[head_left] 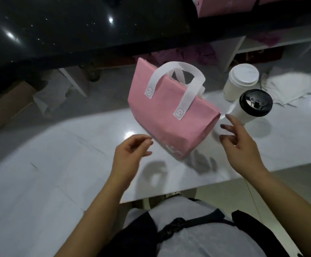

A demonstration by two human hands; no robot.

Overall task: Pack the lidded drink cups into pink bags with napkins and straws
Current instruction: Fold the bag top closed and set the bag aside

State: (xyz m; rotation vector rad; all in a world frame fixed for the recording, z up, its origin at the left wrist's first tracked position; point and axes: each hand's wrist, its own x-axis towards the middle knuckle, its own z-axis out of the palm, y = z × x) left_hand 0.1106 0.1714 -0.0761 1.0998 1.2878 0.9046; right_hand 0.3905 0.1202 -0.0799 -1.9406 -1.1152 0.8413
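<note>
- The left hand hovers over the white table, fingers loosely curled and empty, just beside the pink bag.
- The right hand, fingers spread and empty, is just right of the bag.
- The bag stands mid-table, white handles up.
- A black-lidded cup stands to its right, with a white-lidded cup farther back and napkins at far right.

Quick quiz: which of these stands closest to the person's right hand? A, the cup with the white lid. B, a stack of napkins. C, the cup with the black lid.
C: the black-lidded cup stands just beyond the fingertips of the right hand, while the white-lidded cup sits farther back behind it.
</note>
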